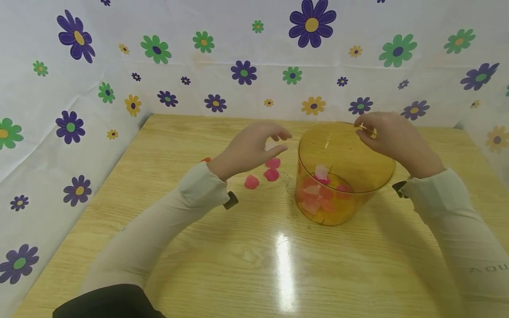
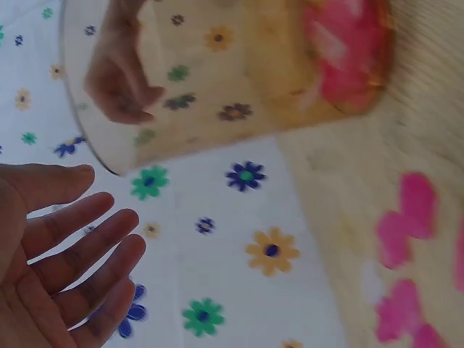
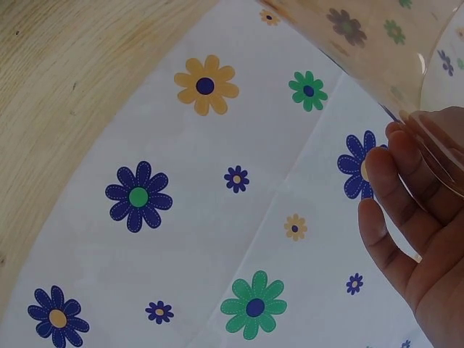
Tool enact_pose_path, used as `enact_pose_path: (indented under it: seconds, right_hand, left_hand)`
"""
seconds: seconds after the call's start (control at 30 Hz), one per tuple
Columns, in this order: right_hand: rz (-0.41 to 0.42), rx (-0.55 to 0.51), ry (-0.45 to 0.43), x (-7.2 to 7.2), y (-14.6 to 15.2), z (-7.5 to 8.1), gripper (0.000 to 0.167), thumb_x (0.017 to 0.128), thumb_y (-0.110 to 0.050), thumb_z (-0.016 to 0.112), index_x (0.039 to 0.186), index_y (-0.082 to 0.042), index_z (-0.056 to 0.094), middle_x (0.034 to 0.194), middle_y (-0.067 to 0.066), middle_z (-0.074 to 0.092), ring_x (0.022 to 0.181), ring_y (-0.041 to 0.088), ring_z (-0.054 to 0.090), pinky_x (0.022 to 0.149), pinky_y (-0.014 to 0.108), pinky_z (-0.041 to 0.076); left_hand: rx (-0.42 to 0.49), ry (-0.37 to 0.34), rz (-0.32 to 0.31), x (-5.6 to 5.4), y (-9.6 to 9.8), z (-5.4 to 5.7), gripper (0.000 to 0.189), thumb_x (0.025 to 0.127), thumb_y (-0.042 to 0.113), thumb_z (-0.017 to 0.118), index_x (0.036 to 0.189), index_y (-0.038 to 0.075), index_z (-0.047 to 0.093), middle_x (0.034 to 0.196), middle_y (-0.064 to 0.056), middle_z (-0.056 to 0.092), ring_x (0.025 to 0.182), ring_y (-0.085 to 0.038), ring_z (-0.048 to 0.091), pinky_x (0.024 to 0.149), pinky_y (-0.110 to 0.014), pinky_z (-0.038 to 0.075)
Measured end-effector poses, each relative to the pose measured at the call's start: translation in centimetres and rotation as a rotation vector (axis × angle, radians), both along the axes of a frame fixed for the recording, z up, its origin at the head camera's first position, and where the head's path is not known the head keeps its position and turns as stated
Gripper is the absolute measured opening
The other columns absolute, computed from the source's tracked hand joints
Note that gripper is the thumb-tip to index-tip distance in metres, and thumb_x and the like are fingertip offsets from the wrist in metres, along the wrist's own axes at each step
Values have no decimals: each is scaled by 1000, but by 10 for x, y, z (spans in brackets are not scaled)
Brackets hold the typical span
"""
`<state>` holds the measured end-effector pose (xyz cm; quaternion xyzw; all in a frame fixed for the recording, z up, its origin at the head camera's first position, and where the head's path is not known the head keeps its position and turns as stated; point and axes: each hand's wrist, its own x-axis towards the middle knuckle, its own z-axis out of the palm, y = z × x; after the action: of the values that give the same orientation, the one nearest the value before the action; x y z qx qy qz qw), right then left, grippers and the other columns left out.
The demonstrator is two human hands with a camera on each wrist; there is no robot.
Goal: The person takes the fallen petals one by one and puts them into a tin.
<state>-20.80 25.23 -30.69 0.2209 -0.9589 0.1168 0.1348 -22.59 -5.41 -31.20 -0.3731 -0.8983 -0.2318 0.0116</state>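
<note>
A see-through amber plastic bucket [image 1: 366, 176] stands on the wooden table with pink and pale petals [image 1: 312, 203] inside, mostly at its bottom. My right hand [image 1: 391, 137] holds the bucket's rim at the far right, thumb on one side and fingertips on the other; in the right wrist view, the fingers [image 3: 413, 196] lie along the rim. Just left of the bucket, my left hand [image 1: 254, 143] hangs in the air with relaxed, parted fingers and nothing in it. Below and beside that hand lie several loose pink petals [image 1: 251, 182].
The wooden table [image 1: 222, 274] runs up to a white cloth backdrop [image 1: 179, 66] printed with purple, green and yellow flowers. A small orange-red thing [image 1: 205, 160] shows just behind the left wrist. A dark object [image 1: 107, 302] sits at the bottom left edge.
</note>
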Motion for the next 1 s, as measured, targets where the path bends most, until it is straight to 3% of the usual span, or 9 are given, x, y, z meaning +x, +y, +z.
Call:
enact_pose_path:
  seconds: [0.1, 0.27, 0.43, 0.7, 1.0]
  right_hand:
    - [-1, -2, -4, 0, 0, 0, 15, 86, -5, 62, 99, -1, 67, 91, 20, 70, 75, 30, 63, 73, 48, 53]
    - [-2, 0, -2, -1, 1, -1, 14, 86, -5, 62, 99, -1, 66, 91, 20, 69, 75, 30, 63, 73, 48, 53]
    - [-3, -1, -3, -1, 2, -1, 14, 86, -6, 61, 98, -1, 66, 89, 19, 69, 74, 29, 62, 72, 48, 53]
    - [0, -2, -2, 0, 1, 0, 14, 86, -5, 60, 98, -1, 66, 89, 18, 69, 73, 28, 62, 71, 47, 53]
    - [1, -5, -1, 0, 0, 1, 14, 86, -5, 61, 99, -1, 66, 90, 19, 70, 74, 29, 63, 71, 47, 53]
  left_hand:
    - [-70, -57, 22, -4, -14, -16, 29, 92, 25, 59, 119, 13, 63, 118, -2, 65, 108, -18, 58, 96, -35, 46]
    - [-288, -116, -5, -14, -35, -45, 32, 89, 20, 64, 119, 10, 62, 123, -5, 63, 116, -23, 57, 100, -39, 45]
    - [-365, -163, -16, -20, -46, -66, 29, 88, 16, 65, 117, 9, 64, 126, -7, 61, 121, -25, 53, 102, -40, 44]
    - [-443, -123, -41, -22, -45, -83, 34, 84, 20, 71, 115, 9, 63, 119, -7, 61, 103, -23, 60, 91, -35, 51]
    - [-433, -161, -22, -24, -48, -92, 27, 85, 18, 68, 109, 12, 60, 107, -4, 61, 89, -19, 56, 82, -32, 50]
